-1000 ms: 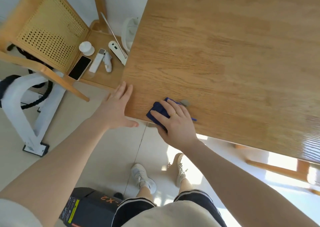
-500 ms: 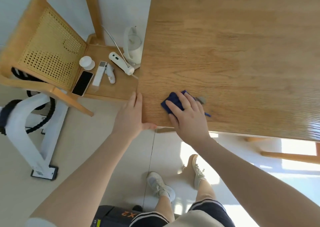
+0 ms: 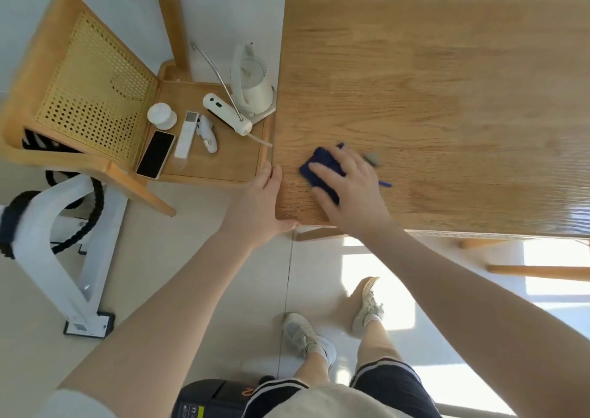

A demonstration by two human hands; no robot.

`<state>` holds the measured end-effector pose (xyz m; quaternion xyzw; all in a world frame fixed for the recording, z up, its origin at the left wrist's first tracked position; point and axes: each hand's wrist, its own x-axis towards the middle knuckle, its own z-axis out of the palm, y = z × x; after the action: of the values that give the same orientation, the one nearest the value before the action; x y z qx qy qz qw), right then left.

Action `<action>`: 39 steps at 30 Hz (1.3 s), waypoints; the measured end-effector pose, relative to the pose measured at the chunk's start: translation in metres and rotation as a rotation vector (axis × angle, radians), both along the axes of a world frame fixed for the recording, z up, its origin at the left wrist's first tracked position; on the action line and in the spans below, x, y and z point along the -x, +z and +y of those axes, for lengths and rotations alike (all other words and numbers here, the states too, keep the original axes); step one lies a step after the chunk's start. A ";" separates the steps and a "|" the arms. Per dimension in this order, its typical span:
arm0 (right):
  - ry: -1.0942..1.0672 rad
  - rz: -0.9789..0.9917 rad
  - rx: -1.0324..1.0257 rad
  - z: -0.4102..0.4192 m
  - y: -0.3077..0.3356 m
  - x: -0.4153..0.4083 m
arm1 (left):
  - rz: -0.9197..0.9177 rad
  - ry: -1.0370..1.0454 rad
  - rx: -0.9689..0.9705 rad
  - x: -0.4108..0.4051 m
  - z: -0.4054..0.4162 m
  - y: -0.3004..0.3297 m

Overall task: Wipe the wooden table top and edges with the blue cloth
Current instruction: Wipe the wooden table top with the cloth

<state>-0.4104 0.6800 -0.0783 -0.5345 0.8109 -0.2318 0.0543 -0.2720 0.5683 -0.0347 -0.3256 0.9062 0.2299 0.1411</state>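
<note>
The wooden table [image 3: 447, 98] fills the upper right of the head view, its near left corner just in front of me. A blue cloth [image 3: 321, 167] lies on the top near that corner. My right hand [image 3: 351, 191] presses flat on the cloth with spread fingers and covers most of it. My left hand [image 3: 260, 207] rests on the table's left edge at the corner, fingers straight along the side and thumb under the front edge.
A wooden chair with a cane back [image 3: 92, 98] stands against the table's left edge. On its seat lie a white kettle [image 3: 252, 89], a phone [image 3: 155, 154] and several small white devices. A white machine frame [image 3: 64, 258] stands on the floor at left.
My right hand has slid the cloth away from the front edge, further onto the table top. My left hand stays on the corner. The view has shifted, showing more of the chair seat.
</note>
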 end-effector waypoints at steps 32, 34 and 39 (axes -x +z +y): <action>0.175 0.056 -0.024 -0.077 0.005 0.002 | 0.185 0.409 -0.273 -0.019 -0.001 -0.013; 0.285 0.109 -0.022 -0.055 0.003 -0.018 | 0.222 0.411 -0.378 -0.019 -0.005 -0.008; 0.530 0.165 0.005 -0.031 -0.003 -0.033 | 0.127 0.331 -0.541 -0.031 -0.012 -0.004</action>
<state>-0.3772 0.6486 -0.0815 -0.7453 0.6439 -0.1671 0.0457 -0.2413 0.5564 -0.0390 -0.4041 0.7540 0.5021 0.1265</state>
